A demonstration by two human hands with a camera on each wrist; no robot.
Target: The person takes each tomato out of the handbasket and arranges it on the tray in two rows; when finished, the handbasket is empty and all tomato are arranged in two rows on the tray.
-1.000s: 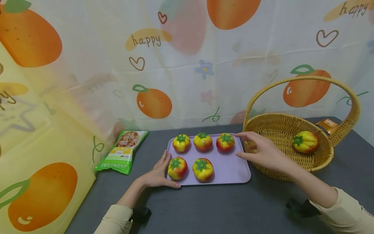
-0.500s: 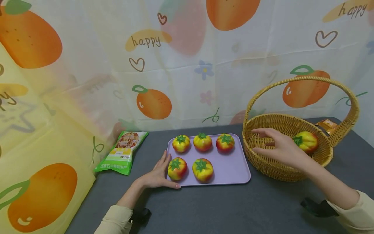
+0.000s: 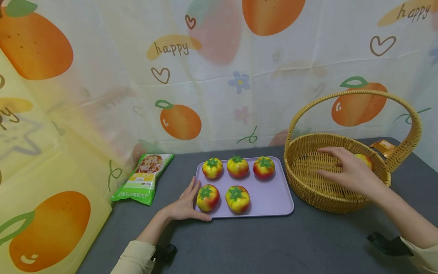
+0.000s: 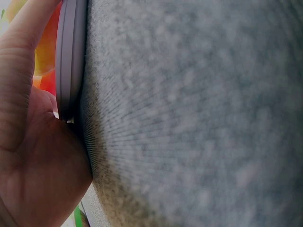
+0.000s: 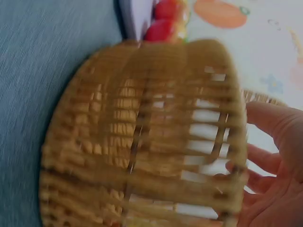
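Several yellow-and-red toy fruits with green star-shaped caps, such as one at the front [image 3: 237,199], sit in two rows on a lilac tray [image 3: 272,196]. My left hand [image 3: 183,205] rests at the tray's near left corner, fingers along the left edge and thumb along the front. In the left wrist view its thumb [image 4: 16,85] lies straight beside the tray's rim [image 4: 71,56]. My right hand [image 3: 356,173] is over the wicker basket [image 3: 308,196], fingers apart and holding nothing. Behind it, one more toy fruit [image 3: 364,160] in the basket is mostly hidden.
A tall handle [image 3: 356,91] arches over the basket. An orange packet [image 3: 384,146] lies behind the basket's right side. To the left of the tray is a green-and-white food bag [image 3: 143,179]. A fruit-print cloth [image 3: 212,95] hangs behind the dark table [image 3: 260,243].
My right hand has moved rightward from the tray's right edge to over the basket, now covering most of the fruit there. The left hand and tray stay in place.
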